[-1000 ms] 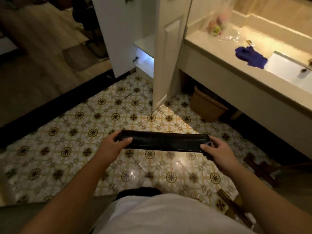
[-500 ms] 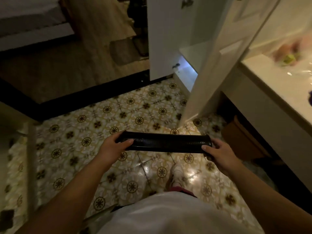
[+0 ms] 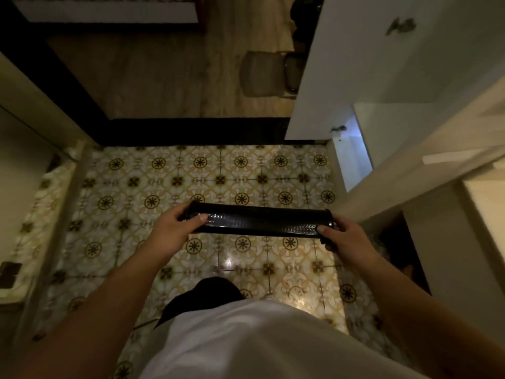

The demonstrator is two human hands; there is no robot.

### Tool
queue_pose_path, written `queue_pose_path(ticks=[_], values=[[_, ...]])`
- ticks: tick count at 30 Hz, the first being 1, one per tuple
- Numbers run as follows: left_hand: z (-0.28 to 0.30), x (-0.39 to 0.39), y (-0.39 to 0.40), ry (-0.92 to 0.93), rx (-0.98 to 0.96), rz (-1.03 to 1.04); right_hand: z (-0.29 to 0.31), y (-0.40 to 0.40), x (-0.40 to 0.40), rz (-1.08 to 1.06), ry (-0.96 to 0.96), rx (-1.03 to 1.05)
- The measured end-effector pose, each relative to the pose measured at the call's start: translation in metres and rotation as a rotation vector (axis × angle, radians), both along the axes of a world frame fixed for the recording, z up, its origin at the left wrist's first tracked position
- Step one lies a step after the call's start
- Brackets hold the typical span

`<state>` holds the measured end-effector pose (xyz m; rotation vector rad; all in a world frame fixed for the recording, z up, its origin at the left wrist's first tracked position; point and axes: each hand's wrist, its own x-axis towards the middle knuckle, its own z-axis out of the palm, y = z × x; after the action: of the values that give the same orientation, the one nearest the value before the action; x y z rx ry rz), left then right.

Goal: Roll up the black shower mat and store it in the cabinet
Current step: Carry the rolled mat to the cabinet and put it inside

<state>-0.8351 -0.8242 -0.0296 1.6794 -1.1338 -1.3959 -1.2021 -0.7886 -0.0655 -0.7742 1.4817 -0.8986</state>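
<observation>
From my head camera, looking down: I hold the black shower mat (image 3: pixel 259 222), already rolled into a tight tube, level in front of me above the patterned tile floor (image 3: pixel 218 173). My left hand (image 3: pixel 170 232) grips the roll's left end, thumb lying along the studded surface and fingers wrapped under it. My right hand (image 3: pixel 345 239) clasps the right end the same way, thumb tip pressed on top near the edge. The roll hangs in the air between both hands, touching nothing else.

Ahead and to my right stands the white cabinet (image 3: pixel 355 64), its door (image 3: pixel 415 170) swung open toward me, so that the door's edge runs just beside the roll's right end. Between cabinet wall and door a pale lit gap (image 3: pixel 352 157) shows the inside. Beyond the tiles a dark threshold strip (image 3: pixel 191 129) borders a wooden floor (image 3: pixel 153 72). My white shirt (image 3: pixel 259 343) fills the bottom of the view.
</observation>
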Motion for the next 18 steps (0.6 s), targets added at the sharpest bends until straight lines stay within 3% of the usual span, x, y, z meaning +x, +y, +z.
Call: queue_pose_path(ticks=[8,15,18], values=[[-0.017,0.009,-0.092,0.040,0.052,0.048,-0.023,-0.102,0.001,0.004,-0.034,0.070],[-0.025,0.026,-0.214,-0.010,0.045,-0.057,-0.025,-0.197,0.014,-0.011,0.045,0.126],[-0.023,0.031,-0.267,-0.034,0.055,-0.125,-0.023,-0.237,0.021,-0.093,-0.008,0.151]])
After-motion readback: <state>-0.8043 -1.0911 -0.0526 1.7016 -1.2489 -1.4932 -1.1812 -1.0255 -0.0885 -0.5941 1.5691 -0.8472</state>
